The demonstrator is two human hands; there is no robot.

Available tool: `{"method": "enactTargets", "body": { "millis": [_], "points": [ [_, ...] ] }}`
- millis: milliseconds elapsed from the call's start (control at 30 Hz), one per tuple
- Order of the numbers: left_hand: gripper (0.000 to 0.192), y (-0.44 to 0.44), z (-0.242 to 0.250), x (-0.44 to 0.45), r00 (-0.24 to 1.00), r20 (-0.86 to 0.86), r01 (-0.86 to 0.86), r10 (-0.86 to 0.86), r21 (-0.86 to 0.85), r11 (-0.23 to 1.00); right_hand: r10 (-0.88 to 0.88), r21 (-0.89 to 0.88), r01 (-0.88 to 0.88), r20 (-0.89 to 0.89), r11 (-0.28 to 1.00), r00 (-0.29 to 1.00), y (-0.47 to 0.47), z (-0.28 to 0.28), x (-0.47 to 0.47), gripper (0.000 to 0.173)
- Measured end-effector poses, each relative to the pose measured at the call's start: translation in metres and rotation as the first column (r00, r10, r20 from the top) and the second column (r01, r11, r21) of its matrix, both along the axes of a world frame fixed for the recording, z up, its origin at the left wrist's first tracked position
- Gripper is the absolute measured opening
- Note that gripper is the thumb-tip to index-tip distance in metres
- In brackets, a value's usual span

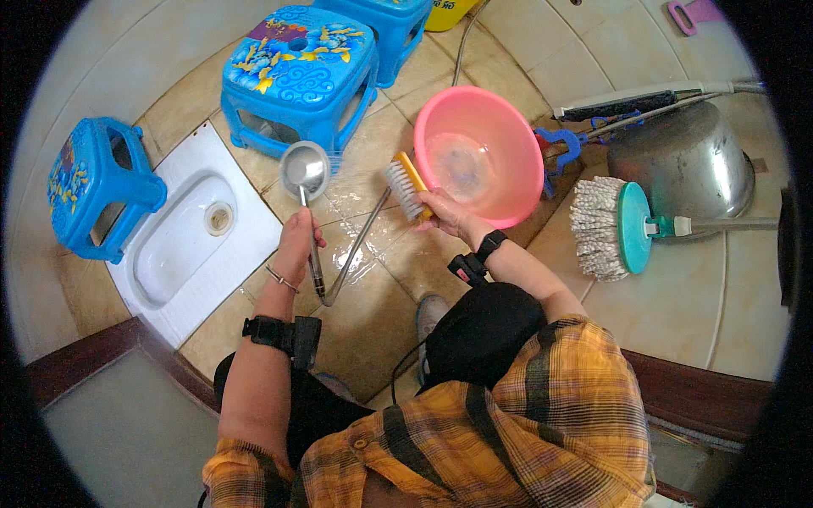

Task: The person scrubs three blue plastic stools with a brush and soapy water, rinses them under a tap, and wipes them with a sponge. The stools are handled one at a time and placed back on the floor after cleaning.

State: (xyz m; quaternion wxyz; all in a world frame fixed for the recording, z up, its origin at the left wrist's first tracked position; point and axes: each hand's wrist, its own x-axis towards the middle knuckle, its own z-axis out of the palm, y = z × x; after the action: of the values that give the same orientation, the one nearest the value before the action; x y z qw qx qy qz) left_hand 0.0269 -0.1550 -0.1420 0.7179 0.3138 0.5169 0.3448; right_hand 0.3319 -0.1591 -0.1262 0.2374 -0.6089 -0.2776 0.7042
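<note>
My left hand (pixel 296 244) grips the handle of a silver shower head (pixel 305 170), from which fine jets of water spray toward the right. A metal hose (pixel 359 244) runs from the handle's lower end over the tiles. In my right hand (pixel 448 216) is a scrubbing brush (pixel 408 186) with a yellow back and white bristles, its bristles facing left. Just beyond that hand, a pink plastic basin (pixel 424 136) holds some water. The tiled floor (pixel 375 279) between my hands is wet.
Blue flowered plastic stools (pixel 298 57) stand ahead, and another stool (pixel 105 184) lies tilted beside the white squat toilet (pixel 254 213) at left. On the right are a mop (pixel 600 228) with a teal head, a large metal pot (pixel 686 159) and several long handles. A yellow container (pixel 448 14) stands at the top.
</note>
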Motion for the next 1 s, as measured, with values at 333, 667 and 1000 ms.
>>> {"method": "enactTargets", "body": {
  "millis": [333, 667, 1000],
  "points": [
    [0.036, -0.005, 0.023, -0.011, 0.975, -0.122, -0.168, 0.183, 0.125, 0.978, 0.241, -0.154, -0.284, -0.248, 0.946, 0.938, 0.003, -0.028, -0.022, 0.054],
    [0.033, -0.023, 0.079, -0.033, 0.855, -0.193, -0.443, 0.481, 0.208, 0.872, -0.038, -0.232, -0.059, -0.394, 0.971, 0.918, 0.006, -0.011, -0.032, 0.042],
    [0.028, -0.040, 0.099, -0.047, 0.804, -0.205, -0.538, 0.558, 0.150, 0.830, -0.237, -0.195, 0.168, -0.421, 0.966, 0.875, 0.009, 0.052, -0.033, 0.044]
  ]
}}
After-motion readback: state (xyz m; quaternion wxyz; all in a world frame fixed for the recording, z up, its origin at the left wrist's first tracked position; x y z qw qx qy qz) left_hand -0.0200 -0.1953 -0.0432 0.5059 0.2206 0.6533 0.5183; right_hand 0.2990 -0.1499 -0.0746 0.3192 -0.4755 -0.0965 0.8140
